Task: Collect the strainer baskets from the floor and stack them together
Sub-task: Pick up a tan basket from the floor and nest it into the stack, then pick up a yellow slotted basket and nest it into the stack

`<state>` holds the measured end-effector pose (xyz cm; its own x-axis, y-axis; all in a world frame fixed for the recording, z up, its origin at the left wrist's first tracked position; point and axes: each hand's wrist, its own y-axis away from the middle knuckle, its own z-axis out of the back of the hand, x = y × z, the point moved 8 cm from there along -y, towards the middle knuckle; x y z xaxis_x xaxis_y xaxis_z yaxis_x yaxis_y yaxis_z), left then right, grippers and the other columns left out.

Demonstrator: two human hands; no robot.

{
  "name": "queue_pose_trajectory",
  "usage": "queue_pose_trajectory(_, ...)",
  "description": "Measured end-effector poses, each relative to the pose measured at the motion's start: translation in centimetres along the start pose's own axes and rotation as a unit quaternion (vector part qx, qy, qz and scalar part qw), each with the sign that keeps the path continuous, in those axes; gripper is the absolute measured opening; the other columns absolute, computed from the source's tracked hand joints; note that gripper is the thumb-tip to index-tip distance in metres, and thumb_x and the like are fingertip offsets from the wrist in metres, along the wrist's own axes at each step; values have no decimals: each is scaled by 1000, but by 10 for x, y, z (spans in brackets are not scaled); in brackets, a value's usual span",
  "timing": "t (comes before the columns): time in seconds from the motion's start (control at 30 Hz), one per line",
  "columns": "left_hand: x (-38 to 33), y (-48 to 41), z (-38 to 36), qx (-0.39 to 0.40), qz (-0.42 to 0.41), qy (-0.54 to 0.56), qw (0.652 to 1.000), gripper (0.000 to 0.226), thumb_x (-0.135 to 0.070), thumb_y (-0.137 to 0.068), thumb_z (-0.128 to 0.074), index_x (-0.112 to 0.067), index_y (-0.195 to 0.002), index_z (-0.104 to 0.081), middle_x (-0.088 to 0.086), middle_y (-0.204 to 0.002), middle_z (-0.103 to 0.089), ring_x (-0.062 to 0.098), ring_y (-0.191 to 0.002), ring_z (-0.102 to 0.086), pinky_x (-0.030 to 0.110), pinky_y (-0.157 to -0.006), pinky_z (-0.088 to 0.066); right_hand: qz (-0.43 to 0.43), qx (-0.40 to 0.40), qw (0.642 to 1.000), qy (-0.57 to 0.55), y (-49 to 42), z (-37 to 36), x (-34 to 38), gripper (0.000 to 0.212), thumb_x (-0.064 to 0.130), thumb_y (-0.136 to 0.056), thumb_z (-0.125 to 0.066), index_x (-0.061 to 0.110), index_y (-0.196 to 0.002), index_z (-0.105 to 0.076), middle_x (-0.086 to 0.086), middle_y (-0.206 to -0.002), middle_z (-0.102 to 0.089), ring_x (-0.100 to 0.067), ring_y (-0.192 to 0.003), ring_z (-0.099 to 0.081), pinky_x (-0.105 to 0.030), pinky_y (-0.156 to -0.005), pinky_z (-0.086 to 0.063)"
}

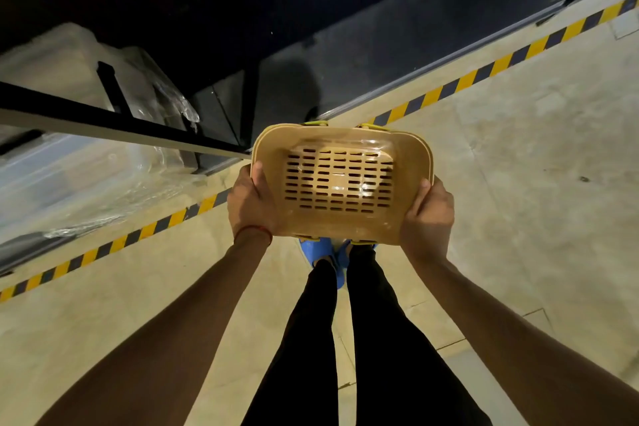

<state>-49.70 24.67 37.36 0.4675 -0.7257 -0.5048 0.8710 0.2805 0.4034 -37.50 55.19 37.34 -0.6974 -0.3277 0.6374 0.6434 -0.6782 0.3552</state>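
A tan plastic strainer basket (340,180) with a slotted bottom hangs in the air in front of me, its open side up. Thin doubled rim lines and yellow-green tabs at its front and back edges suggest more than one basket nested together; I cannot tell how many. My left hand (250,204) grips its left rim, thumb inside. My right hand (428,214) grips the right rim the same way. Both arms reach forward over my legs. No other basket shows on the floor.
Beige tiled floor (518,183) runs under me, crossed by a yellow-and-black hazard stripe (484,69). Beyond it lies a dark ledge with a metal rail (397,79). At left, a black frame (103,124) stands over clear plastic wrapping (69,183). My blue shoes (321,251) show below the basket.
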Motion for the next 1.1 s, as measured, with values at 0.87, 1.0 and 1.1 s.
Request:
queue_pose_trajectory(0.87,-189,184,56,136,-497,-303,802,50,-49,-100,-25,-22,-138,-42,4,-131,-53,24,-114,-52,44,-96,-46,94,-105,952,273,147,213,48,32,39,-93,-52,18,-108,-71,1,-104,-70,-27,-98,-61,-40,-80,-50)
queue_pose_trajectory(1.0,-246,234,40,124,-581,-326,735,45,-51,-99,-25,-25,-127,-50,-1,-124,-59,20,-107,-55,41,-93,-46,88,-156,935,305,154,265,32,34,41,-93,-49,19,-104,-72,2,-102,-69,-26,-96,-61,-41,-85,-47)
queue_pose_trajectory(1.1,-287,272,15,117,-626,-331,696,45,-51,-99,-28,-25,-126,-53,-5,-124,-58,18,-103,-56,39,-87,-49,76,-187,930,307,150,306,10,33,42,-93,-51,19,-103,-73,2,-102,-69,-25,-97,-60,-41,-88,-46)
